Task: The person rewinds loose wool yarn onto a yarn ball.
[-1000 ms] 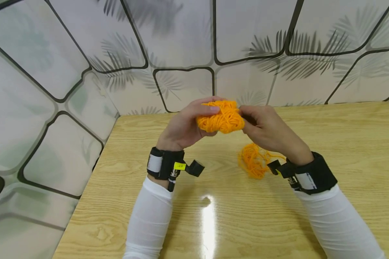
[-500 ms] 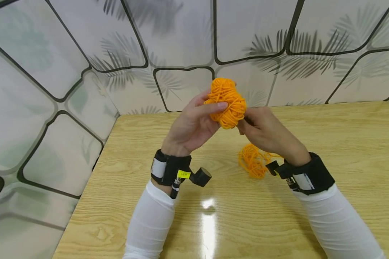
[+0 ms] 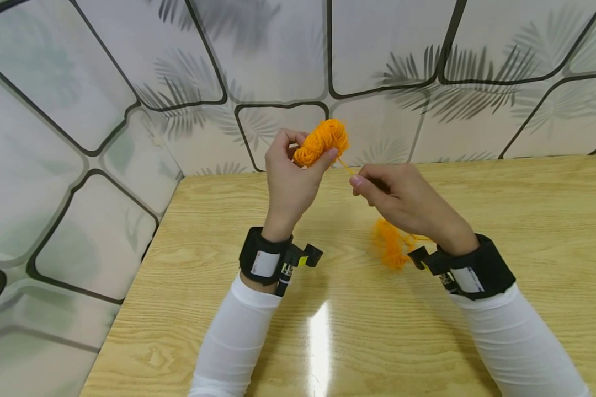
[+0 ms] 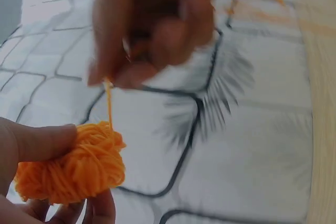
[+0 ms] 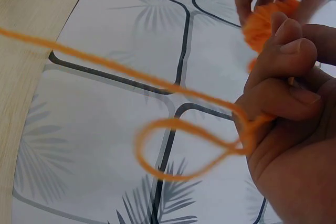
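Note:
An orange yarn ball [image 3: 323,142], wound thick and lumpy, is held above the table's far edge by my left hand [image 3: 294,179], thumb on its near side and fingers behind. From the ball a short taut strand [image 4: 109,106] runs to my right hand [image 3: 402,196], which pinches it between thumb and curled fingers. In the right wrist view the yarn [image 5: 131,72] passes through the right fingers, with a small loop [image 5: 173,149] hanging below them. Loose tangled yarn [image 3: 391,242] lies on the table under the right hand, partly hidden by the wrist camera.
The wooden table [image 3: 189,309] stretches beneath both arms, with a bright light reflection in front. A patterned wall [image 3: 278,55] with dark lines and leaf shapes rises right behind the table's far edge and along the left side.
My left hand has turned the yarn ball over and swung it up and left, away from the right hand. A strand now spans between them. The right hand has hardly moved.

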### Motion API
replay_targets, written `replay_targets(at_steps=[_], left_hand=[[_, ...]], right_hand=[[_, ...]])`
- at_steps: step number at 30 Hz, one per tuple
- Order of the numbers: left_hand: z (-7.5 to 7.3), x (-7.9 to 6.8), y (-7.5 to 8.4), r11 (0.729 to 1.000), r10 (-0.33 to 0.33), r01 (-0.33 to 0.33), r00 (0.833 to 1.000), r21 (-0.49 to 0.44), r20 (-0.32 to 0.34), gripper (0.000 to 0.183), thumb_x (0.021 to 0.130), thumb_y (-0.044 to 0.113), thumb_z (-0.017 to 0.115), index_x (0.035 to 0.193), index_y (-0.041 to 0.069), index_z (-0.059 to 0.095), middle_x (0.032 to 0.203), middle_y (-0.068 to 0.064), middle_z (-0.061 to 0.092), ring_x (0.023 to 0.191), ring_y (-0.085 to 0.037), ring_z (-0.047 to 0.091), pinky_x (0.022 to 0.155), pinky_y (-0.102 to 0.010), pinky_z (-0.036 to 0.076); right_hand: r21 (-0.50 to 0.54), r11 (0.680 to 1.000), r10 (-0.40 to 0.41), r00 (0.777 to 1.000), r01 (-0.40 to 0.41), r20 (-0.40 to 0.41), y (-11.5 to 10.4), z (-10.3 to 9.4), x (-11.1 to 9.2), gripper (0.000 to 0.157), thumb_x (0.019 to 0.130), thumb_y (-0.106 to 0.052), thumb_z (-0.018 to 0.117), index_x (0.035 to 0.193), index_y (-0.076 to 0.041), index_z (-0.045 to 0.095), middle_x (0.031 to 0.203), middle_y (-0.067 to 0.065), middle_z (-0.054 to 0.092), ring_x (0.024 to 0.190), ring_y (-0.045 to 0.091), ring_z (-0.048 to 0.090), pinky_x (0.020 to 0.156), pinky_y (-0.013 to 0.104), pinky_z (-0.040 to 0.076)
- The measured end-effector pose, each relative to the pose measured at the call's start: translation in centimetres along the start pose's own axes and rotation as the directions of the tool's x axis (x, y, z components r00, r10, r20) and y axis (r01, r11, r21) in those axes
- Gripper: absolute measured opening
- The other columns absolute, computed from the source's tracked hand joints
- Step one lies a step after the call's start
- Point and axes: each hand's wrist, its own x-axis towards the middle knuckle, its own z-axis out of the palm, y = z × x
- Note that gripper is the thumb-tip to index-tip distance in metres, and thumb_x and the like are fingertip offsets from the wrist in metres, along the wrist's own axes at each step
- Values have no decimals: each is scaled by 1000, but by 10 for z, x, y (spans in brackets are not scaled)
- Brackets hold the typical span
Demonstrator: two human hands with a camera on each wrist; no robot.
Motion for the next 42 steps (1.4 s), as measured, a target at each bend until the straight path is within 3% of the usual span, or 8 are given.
replay_targets(at_steps=[5,11,18,23,27,30,34,42], left_hand=[[-1,0,-9,918,118,-133,991,373,63,41,76,7,70,111,8,48,99,-7,53,90,-18,53,81,-26,40],[1,-2,-12,834,104,-125,992,538,68,29,78,19,70,100,8,56,94,-3,60,82,-15,53,74,-28,36],[1,-4,-12,896,-120,61,987,439,108,46,83,29,65,119,9,44,87,-5,55,67,-15,55,57,-25,46],[3,-3,-11,963,-215,184,966,197,144,35,85,26,65,111,5,54,92,-7,59,75,-17,59,63,-28,50],[4,-1,-9,959,-282,283,952,7,121,35,82,25,68,104,3,53,89,-9,64,74,-19,61,63,-30,49],[2,2,-6,904,-375,393,918,-166,130,38,82,24,69,108,4,50,94,-13,66,75,-20,61,68,-31,49],[-1,5,-2,764,-454,505,863,-401,223,44,83,20,67,120,8,46,111,-18,58,80,-23,61,75,-33,50],[-8,8,1,593,-363,633,762,-498,537,32,92,17,49,123,8,47,117,-11,46,90,-21,50,75,-28,46]], right_hand=[[4,1000,-7,1000,7,-29,-2,-3,-1,18,95,-33,49,84,-22,57,61,-1,41,49,11,35,46,28,29],[13,999,-29,998,30,-62,-4,-4,0,14,95,-30,50,87,-21,57,60,-2,40,48,11,34,45,28,28],[22,999,-44,996,46,-71,-5,-3,0,13,95,-28,50,89,-21,58,62,-3,43,48,10,35,46,27,29],[34,997,-65,997,66,-48,-8,-1,1,13,96,-27,48,90,-20,58,65,-4,44,51,9,36,46,27,30],[44,996,-78,996,80,-36,-9,-1,1,13,96,-26,49,89,-20,58,66,-4,45,51,9,37,46,27,31],[53,995,-79,997,80,-20,-9,0,1,14,95,-27,49,88,-20,58,66,-4,46,52,9,38,46,27,32],[52,997,-64,998,63,11,-6,2,1,16,96,-29,48,88,-21,59,67,-3,47,53,8,40,47,27,34],[33,999,11,999,-12,53,3,2,1,20,98,-31,43,92,-18,57,68,2,51,52,12,41,45,28,34]])
